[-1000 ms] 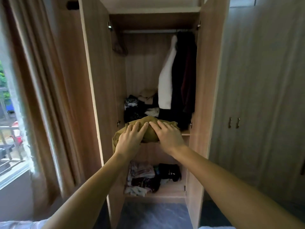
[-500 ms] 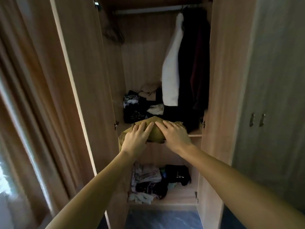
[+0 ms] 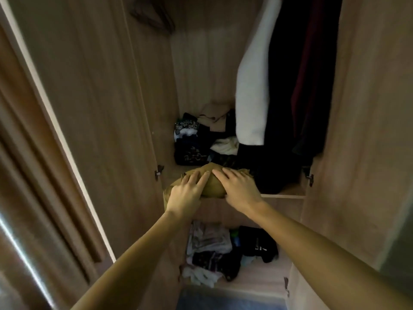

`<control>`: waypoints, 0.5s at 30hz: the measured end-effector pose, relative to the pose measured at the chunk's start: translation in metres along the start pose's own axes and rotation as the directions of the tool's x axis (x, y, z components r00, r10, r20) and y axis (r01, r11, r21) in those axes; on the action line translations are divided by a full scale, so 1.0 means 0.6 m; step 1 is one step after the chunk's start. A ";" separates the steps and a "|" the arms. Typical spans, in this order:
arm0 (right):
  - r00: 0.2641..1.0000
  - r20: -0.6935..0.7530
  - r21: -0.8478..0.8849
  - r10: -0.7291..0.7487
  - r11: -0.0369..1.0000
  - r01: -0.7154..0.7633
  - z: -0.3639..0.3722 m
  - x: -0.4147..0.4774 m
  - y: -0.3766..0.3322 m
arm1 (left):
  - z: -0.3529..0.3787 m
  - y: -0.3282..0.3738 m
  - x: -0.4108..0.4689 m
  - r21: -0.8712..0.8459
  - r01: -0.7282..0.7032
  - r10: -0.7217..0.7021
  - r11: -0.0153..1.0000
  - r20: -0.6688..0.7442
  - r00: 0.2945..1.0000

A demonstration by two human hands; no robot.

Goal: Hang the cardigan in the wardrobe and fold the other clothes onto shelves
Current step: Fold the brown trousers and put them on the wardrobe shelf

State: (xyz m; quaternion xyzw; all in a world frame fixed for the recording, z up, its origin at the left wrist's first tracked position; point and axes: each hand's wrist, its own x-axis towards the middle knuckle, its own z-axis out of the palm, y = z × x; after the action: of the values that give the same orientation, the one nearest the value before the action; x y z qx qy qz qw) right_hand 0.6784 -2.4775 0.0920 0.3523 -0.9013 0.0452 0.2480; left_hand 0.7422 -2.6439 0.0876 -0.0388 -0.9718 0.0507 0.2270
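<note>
A folded olive-brown garment (image 3: 212, 186) sits at the front edge of the wardrobe's middle shelf (image 3: 283, 195), its left end hanging over the edge. My left hand (image 3: 186, 193) holds its left side, fingers lying over the top. My right hand (image 3: 239, 189) holds the right side the same way, and the fingertips of both hands nearly meet. The thumbs are hidden under the cloth. Above the shelf on the right hang a white garment (image 3: 252, 86) and dark garments (image 3: 290, 86).
Dark and patterned folded clothes (image 3: 194, 144) are piled at the back of the middle shelf. More clothes (image 3: 212, 249) lie loosely on the bottom shelf. The open left door (image 3: 89, 108) and right door (image 3: 357, 130) flank my arms. Empty hangers (image 3: 154, 16) hang top left.
I have stepped closer to the wardrobe, and both hands have carried the olive-brown garment forward to the front edge of the middle shelf.
</note>
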 end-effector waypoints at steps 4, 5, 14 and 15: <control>0.999 0.051 0.021 -0.004 1.000 0.003 0.071 0.064 0.002 | 0.070 -0.055 0.043 -0.009 0.041 -0.041 0.999 0.026 0.999; 0.998 0.063 0.028 -0.002 1.000 0.000 0.089 0.078 0.000 | 0.086 -0.070 0.053 -0.021 0.049 -0.048 0.999 0.036 0.998; 0.992 0.113 0.019 0.057 0.998 -0.060 0.224 0.233 0.006 | 0.222 -0.203 0.174 -0.034 0.019 -0.017 0.999 0.077 0.997; 0.991 0.120 0.027 0.052 0.998 -0.055 0.238 0.249 0.009 | 0.236 -0.217 0.188 -0.027 0.010 -0.008 1.000 0.077 0.997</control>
State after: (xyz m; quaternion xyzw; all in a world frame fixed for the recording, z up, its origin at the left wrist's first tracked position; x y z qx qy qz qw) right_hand 0.5214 -2.6018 0.0394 0.3337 -0.9229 0.0442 0.1872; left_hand 0.5718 -2.7735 0.0259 -0.0356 -0.9806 0.0380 0.1892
